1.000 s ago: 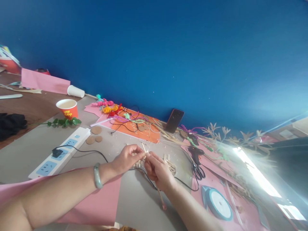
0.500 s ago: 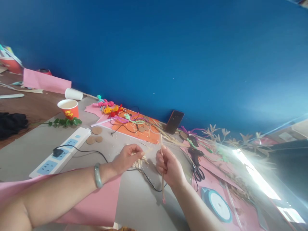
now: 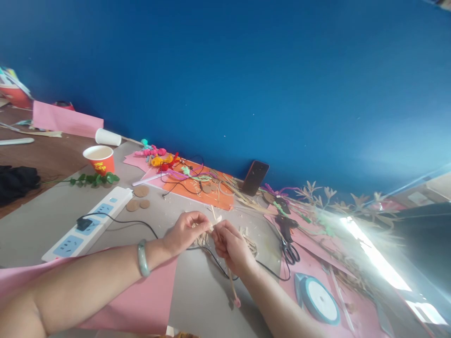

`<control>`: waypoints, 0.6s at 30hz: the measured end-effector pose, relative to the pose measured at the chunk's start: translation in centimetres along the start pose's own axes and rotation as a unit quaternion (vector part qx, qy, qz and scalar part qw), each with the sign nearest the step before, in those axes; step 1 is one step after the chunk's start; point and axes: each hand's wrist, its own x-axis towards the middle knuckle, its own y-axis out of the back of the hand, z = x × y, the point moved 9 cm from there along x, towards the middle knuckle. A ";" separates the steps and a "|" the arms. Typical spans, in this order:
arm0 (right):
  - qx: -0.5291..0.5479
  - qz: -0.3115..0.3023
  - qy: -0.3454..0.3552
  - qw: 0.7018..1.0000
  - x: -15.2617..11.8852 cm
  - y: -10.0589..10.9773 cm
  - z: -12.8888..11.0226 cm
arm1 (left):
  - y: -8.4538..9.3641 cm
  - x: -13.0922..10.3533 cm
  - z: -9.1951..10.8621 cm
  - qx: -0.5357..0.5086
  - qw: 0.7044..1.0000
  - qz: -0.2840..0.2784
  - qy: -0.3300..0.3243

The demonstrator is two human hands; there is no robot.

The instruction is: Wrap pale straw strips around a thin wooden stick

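My left hand (image 3: pixel 190 230), with a pale green bangle (image 3: pixel 143 258) on its wrist, is closed in a pinch; what lies between its fingertips is too small to make out. My right hand (image 3: pixel 230 244) grips a thin wooden stick (image 3: pixel 231 281) that slants down below the fist and ends in a pinkish tip. The fingertips of both hands meet, and a pale flake (image 3: pixel 218 219) shows just above them. Pale thin strips (image 3: pixel 201 238) lie in a pile under my left hand. Another pile of strips (image 3: pixel 249 241) is just behind my right hand.
A white power strip (image 3: pixel 89 224) with a black cable lies left. Behind it stand a red paper cup (image 3: pixel 100 160) and wooden discs (image 3: pixel 141 191). Rightward are a glue gun (image 3: pixel 287 224), scissors (image 3: pixel 291 253) and a ribbon roll (image 3: pixel 320 300). A phone (image 3: pixel 256 177) leans on the blue wall.
My right hand has moved left with the stick to meet my left hand, uncovering the right pile of strips. The stick now tilts more. My left hand has barely moved.
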 end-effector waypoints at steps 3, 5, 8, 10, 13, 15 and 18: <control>-0.011 -0.021 -0.021 1.000 0.1 -0.4 0.6 | 0.1 0.0 0.1 0.014 1.000 0.003 -0.006; -0.019 -0.038 -0.016 0.999 0.0 -0.7 0.7 | 0.2 0.1 -0.1 0.028 1.000 0.009 -0.006; -0.035 -0.047 0.013 0.998 -0.1 -0.8 0.5 | 0.4 0.2 -0.6 0.046 0.999 0.015 0.004; -0.053 -0.046 0.023 0.997 -0.2 -0.8 0.4 | 0.4 0.2 -0.6 0.055 0.998 0.013 0.004; -0.068 -0.035 0.021 0.997 -0.2 -0.7 0.4 | 0.3 0.2 -0.4 0.068 0.998 0.004 -0.004; -0.063 -0.027 0.013 0.998 -0.3 -0.7 0.3 | 0.1 0.1 -0.3 0.076 0.997 -0.003 -0.005; -0.040 -0.028 -0.005 0.999 -0.3 -0.8 0.4 | -0.1 0.0 -0.3 0.079 0.997 -0.015 0.002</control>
